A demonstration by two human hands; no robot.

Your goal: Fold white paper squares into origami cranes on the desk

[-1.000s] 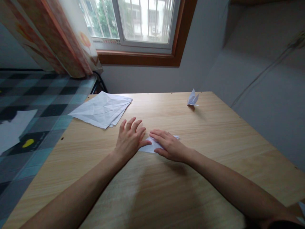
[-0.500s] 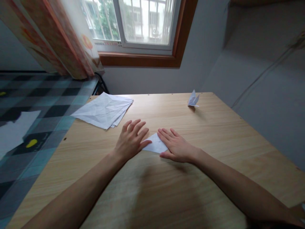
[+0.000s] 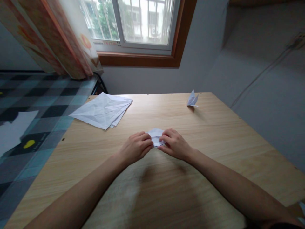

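A small folded sheet of white paper lies between my two hands near the middle of the wooden table. My left hand grips its left side, with the thumb along the near edge and the fingers curled over the top. On the right side my right hand pinches the paper between thumb and bent fingers. A crease line runs across the paper between the hands. Parts of its left and right ends are hidden under my fingers.
Creased white paper sheets lie stacked at the table's far left corner. A small folded paper figure stands near the far right edge. Left of the table, a checked cloth carries torn white paper. A window is beyond.
Both hands have gone from spread, flat fingers to curled grips on the paper. My left hand moved right onto its left side. The paper now shows a crease across it.
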